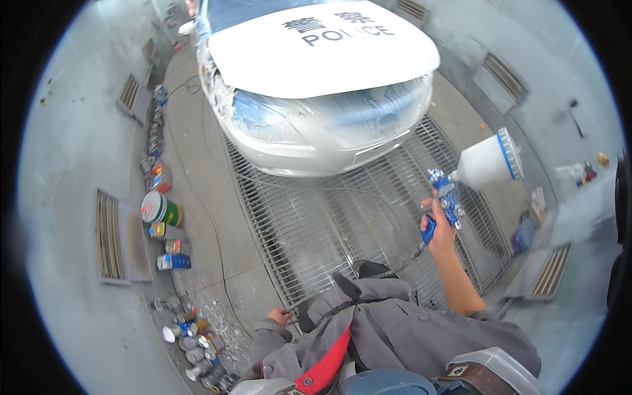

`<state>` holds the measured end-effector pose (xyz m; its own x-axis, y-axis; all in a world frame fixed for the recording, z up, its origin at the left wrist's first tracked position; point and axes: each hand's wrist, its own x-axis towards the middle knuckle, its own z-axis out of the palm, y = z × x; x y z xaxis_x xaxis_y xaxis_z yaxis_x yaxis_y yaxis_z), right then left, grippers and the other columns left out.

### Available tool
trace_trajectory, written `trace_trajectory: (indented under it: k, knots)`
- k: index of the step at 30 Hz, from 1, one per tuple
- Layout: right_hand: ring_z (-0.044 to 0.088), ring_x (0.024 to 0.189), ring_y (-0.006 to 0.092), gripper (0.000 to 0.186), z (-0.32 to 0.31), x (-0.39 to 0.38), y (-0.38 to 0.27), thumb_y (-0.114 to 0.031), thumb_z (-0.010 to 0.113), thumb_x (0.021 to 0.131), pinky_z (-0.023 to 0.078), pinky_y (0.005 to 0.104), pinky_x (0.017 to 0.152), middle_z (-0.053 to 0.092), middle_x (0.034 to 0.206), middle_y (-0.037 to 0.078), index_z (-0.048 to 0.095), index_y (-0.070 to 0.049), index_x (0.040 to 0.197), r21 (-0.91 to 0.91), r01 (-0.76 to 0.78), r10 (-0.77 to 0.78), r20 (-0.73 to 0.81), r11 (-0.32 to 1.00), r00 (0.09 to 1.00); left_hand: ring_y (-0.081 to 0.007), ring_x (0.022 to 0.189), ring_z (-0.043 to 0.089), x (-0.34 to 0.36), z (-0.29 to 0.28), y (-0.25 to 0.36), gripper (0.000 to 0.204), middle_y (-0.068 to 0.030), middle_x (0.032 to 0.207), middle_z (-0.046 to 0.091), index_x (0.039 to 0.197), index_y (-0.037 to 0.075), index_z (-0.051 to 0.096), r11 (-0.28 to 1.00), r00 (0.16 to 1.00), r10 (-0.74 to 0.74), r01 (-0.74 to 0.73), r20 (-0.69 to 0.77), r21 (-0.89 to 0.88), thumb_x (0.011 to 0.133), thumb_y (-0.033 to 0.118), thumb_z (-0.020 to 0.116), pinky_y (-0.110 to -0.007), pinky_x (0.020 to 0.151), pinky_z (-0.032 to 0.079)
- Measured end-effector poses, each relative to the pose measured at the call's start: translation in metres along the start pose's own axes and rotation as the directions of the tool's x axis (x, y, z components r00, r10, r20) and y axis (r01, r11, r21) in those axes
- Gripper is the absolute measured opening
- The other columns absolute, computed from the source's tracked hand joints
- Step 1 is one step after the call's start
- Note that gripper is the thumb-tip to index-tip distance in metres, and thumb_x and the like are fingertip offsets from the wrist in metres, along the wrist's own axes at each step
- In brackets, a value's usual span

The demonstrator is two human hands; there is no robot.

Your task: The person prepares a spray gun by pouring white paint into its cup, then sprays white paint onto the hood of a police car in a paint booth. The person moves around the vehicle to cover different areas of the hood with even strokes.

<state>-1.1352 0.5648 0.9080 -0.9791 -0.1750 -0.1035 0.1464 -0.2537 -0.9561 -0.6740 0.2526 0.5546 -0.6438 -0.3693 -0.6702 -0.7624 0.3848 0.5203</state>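
Note:
My right hand (440, 227) grips a blue spray gun (446, 196) with a large white cup (484, 161) tipped sideways on it, held over the floor grate at the right. A hose fitting hangs below its handle. Low at left, beside my grey jacket, my left hand (280, 317) is closed on what looks like a thin dark hose. In front of me stands a white car (276, 156), its front masked in clear film (270, 122). Its white hood (316, 66) carries dark lettering.
Cans and tins (161, 209) line the left wall (66, 164), with several used cups (197, 352) lower down. A metal grate (316, 230) covers the middle floor, crossed by hoses. Vent panels (501, 79) and small items (586, 174) are along the right wall.

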Motion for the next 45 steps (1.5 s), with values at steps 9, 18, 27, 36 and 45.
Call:
trace_trajectory:
  k: [9, 18, 27, 36, 45]
  knots:
    - [0.056, 0.062, 0.0116, 0.040, 0.015, -0.166, 0.026, -0.025, 0.061, 0.107, 0.046, 0.0263, 0.054, 0.066, 0.107, 0.008, 0.053, -0.006, 0.142, -0.093, 0.026, -0.033, -0.070, 0.995, 0.997, -0.0205, 0.072, 0.067, 0.016, -0.097, -0.065, 0.047, -0.0066, 0.077, 0.072, 0.100, 0.009, 0.078, 0.897, 0.817, -0.041, -0.223, 0.575, 0.381, 0.090, 0.055, 0.074, -0.041, 0.068, 0.052]
    - [0.057, 0.068, 0.0091, 0.020, 0.033, -0.200, 0.002, -0.022, 0.062, 0.105, 0.046, 0.0256, 0.060, 0.068, 0.099, 0.004, 0.067, -0.004, 0.108, -0.262, 0.095, -0.063, 0.128, 0.960, 0.990, -0.0212, 0.075, 0.072, 0.036, -0.099, -0.025, 0.044, -0.0076, 0.084, 0.077, 0.101, 0.006, 0.079, 0.848, 0.827, 0.001, -0.299, 0.562, 0.438, 0.088, 0.048, 0.079, -0.040, 0.071, 0.055]
    - [0.055, 0.064, 0.0069, 0.032, -0.013, -0.113, -0.059, -0.030, 0.062, 0.106, 0.045, 0.0237, 0.057, 0.068, 0.091, 0.001, 0.066, -0.005, 0.127, -0.383, -0.015, -0.016, -0.079, 0.923, 0.997, -0.0362, 0.092, 0.073, 0.036, -0.083, 0.048, 0.035, -0.0148, 0.096, 0.077, 0.107, 0.012, 0.079, 0.819, 0.945, 0.198, -0.306, 0.261, 0.485, 0.090, 0.042, 0.075, -0.048, 0.081, 0.057]
    - [0.057, 0.055, 0.0073, 0.022, -0.066, 0.211, -0.152, -0.028, 0.070, 0.100, 0.045, 0.0247, 0.046, 0.071, 0.089, 0.001, 0.070, -0.008, 0.108, -0.502, 0.156, -0.240, -0.106, 0.851, 0.965, -0.0405, 0.104, 0.069, 0.133, -0.022, 0.166, 0.030, -0.0189, 0.106, 0.074, 0.110, 0.009, 0.075, 0.905, 0.962, 0.236, -0.269, 0.136, 0.329, 0.093, 0.034, 0.070, -0.050, 0.089, 0.055]
    - [0.053, 0.050, 0.0074, 0.029, -0.017, 0.551, -0.207, -0.035, 0.074, 0.097, 0.043, 0.0242, 0.043, 0.070, 0.086, 0.001, 0.068, -0.010, 0.109, -0.845, 0.114, -0.050, 0.103, 0.522, 0.993, -0.0388, 0.092, 0.069, 0.195, 0.064, 0.425, 0.033, -0.0134, 0.098, 0.073, 0.100, 0.011, 0.074, 0.923, 0.919, 0.383, -0.384, 0.094, -0.001, 0.092, 0.043, 0.072, -0.049, 0.077, 0.055]
